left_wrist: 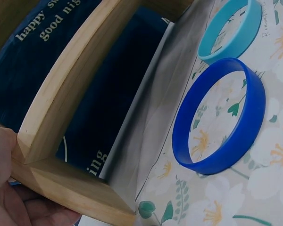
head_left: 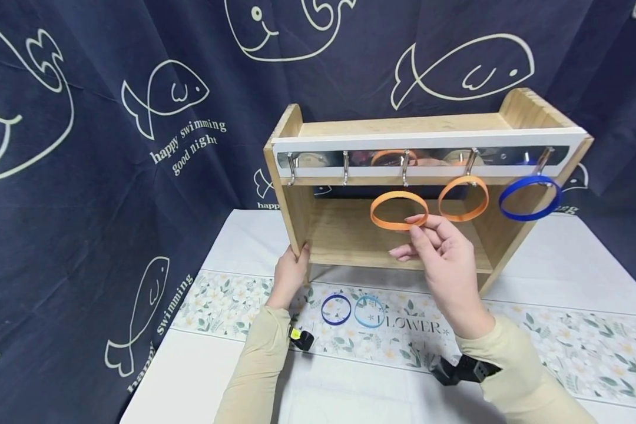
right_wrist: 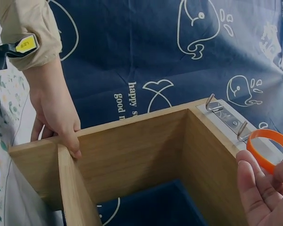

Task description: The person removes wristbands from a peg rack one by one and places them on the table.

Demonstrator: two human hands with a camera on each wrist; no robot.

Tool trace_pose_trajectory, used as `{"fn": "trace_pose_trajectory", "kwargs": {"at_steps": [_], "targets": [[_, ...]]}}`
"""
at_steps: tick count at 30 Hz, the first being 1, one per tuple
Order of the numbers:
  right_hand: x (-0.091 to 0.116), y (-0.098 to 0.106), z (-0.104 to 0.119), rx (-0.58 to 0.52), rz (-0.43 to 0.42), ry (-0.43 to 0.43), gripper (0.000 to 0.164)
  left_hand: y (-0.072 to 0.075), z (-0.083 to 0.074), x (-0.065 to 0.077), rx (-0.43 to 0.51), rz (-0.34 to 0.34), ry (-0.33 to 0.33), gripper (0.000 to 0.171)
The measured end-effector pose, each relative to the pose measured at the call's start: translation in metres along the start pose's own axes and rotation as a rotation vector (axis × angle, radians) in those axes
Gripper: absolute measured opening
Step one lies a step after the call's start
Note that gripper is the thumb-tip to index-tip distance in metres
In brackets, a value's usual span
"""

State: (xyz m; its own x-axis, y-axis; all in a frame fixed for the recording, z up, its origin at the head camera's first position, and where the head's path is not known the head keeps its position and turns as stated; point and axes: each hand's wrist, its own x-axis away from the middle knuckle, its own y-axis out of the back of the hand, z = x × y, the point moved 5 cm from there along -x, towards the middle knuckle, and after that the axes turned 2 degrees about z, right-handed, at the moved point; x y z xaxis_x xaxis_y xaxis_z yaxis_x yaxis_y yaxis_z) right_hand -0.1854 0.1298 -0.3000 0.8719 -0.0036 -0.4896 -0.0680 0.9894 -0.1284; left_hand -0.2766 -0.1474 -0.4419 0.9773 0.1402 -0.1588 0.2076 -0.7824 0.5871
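Observation:
My right hand (head_left: 450, 268) pinches an orange silicone wristband (head_left: 384, 224) between thumb and fingers, just below the middle metal hook (head_left: 405, 169) of a wooden shelf (head_left: 360, 238). With my left hand (head_left: 290, 272) I grip the shelf's left side near its lower front corner; in the left wrist view the thumb lies over the wood and the fingers curl beneath it. Another orange wristband (head_left: 462, 218) hangs from the hook right of the middle one. On the far right hook hangs a blue wristband (head_left: 527, 217). The two left hooks carry nothing.
Flat on the table in front of the shelf lie a dark blue wristband (left_wrist: 254, 94) and a light blue wristband (left_wrist: 254, 23), side by side. A floral strip with lettering (head_left: 410, 325) crosses the white tabletop. Behind hangs a dark blue fish-print curtain (head_left: 350, 82).

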Motion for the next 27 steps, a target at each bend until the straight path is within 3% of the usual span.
{"fn": "trace_pose_trajectory", "kwargs": {"at_steps": [4, 18, 27], "targets": [[0.005, -0.001, -0.003, 0.042, 0.009, -0.034, 0.021, 0.000, 0.000, -0.001, -0.008, -0.005, 0.005, 0.042], [0.017, -0.001, -0.021, 0.033, 0.043, -0.083, 0.021, 0.000, 0.001, 0.000, -0.002, 0.000, 0.011, 0.043], [0.022, 0.002, -0.024, 0.113, 0.043, -0.123, 0.024, 0.000, 0.000, 0.000, 0.001, -0.007, 0.005, 0.046]]}}
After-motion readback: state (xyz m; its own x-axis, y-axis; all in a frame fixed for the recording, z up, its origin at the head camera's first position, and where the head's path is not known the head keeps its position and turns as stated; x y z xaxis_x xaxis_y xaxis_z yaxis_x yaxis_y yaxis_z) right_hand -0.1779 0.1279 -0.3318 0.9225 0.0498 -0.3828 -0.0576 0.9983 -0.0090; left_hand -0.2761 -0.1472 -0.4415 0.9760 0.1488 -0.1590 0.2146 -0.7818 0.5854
